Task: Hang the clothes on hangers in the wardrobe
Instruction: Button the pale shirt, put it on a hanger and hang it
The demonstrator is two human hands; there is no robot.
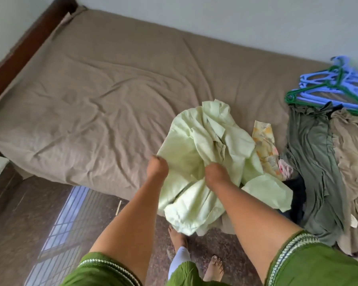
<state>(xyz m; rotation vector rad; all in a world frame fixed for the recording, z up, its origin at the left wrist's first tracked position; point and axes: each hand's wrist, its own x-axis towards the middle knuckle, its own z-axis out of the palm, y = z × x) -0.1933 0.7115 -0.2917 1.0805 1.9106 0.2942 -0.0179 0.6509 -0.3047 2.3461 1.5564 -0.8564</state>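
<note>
A crumpled pale green shirt (211,145) hangs over the near edge of the bed. My left hand (158,166) grips its left side, and my right hand (215,172) grips a bunch of its cloth near the middle. Both hands' fingers are buried in the fabric. To the right lie a yellow patterned cloth (265,145), a dark olive garment (314,162) and a beige garment (353,153). Blue hangers (327,83) and a green hanger (310,90) are piled on the bed at the far right.
The bed (112,96) has a wrinkled brown sheet and a dark wooden frame (27,42) at the left. A black cloth (296,199) hangs at the bed's edge. My bare feet (213,267) stand on the shiny speckled floor (50,223).
</note>
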